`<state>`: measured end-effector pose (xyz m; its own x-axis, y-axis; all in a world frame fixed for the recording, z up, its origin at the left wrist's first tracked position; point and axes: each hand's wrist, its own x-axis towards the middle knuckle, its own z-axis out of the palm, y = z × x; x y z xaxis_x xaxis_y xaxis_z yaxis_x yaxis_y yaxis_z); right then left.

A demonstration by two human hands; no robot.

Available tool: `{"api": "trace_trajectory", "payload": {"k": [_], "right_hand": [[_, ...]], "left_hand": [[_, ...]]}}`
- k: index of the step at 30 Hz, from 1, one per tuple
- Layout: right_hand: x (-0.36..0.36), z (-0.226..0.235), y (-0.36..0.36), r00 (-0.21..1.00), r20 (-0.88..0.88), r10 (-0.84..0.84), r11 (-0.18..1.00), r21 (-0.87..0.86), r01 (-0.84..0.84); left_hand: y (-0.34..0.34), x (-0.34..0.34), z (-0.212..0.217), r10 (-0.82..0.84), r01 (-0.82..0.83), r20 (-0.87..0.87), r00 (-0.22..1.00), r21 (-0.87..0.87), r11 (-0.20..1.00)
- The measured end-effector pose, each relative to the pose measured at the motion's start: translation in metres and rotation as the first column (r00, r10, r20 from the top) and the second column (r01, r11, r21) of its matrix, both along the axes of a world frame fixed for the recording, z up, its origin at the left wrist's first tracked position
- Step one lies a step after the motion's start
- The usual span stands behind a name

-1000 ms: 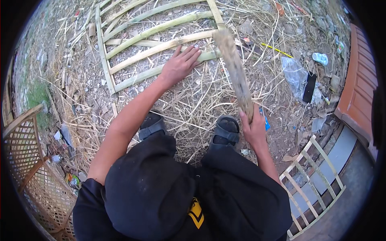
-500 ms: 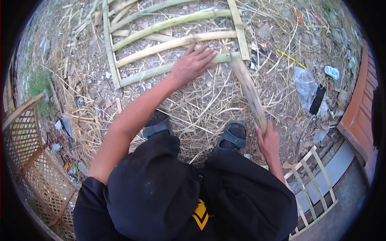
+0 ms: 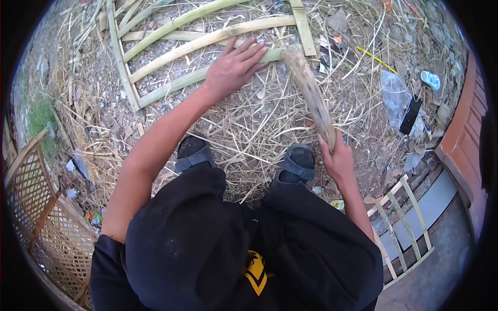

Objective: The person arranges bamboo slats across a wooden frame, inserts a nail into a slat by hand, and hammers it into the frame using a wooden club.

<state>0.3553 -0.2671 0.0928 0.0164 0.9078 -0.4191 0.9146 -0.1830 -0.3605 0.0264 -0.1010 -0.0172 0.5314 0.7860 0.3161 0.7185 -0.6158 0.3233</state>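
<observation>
While the left hand [image 3: 234, 67] presses flat on the bamboo slat [image 3: 199, 76], the right hand [image 3: 338, 158], grip closed around the wooden club [image 3: 311, 96], should strike clear of the fingers.

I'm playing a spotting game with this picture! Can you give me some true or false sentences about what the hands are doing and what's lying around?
1. The left hand lies flat on a bamboo frame. True.
2. The right hand is empty. False: its fingers are closed around a wooden stick.
3. The stick's far end sits by the end of a slat, near the left hand. True.
4. The person is barefoot. False: dark sandals are on the feet.
5. The ground is covered in snow. False: dry straw and dirt cover it.
</observation>
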Motion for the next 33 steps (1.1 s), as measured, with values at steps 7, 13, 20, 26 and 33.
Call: {"api": "trace_trajectory", "payload": {"k": [7,13,20,26,33], "right_hand": [[0.021,0.015,-0.026,0.996,-0.058,-0.073,0.997,0.001,0.073],[-0.004,-0.004,-0.004,0.995,-0.083,-0.05,0.999,0.003,0.05],[0.005,0.007,-0.026,0.986,-0.12,-0.116,0.993,-0.009,0.116],[-0.003,0.009,-0.009,0.993,-0.106,-0.049,0.99,0.128,0.063],[-0.044,0.013,0.056,0.982,-0.189,-0.017,0.995,0.089,0.034]], "left_hand": [[-0.005,-0.002,0.004,-0.021,0.021,-0.022,1.0,0.012,1.0],[0.0,0.002,-0.01,-0.003,0.004,-0.023,1.0,0.047,0.999],[-0.005,-0.006,-0.006,-0.013,0.013,-0.021,1.0,0.029,0.999],[-0.008,0.001,0.0,-0.029,0.029,-0.018,0.999,0.019,0.999],[-0.011,0.009,-0.007,-0.021,0.021,-0.02,1.0,0.011,1.0]]}}
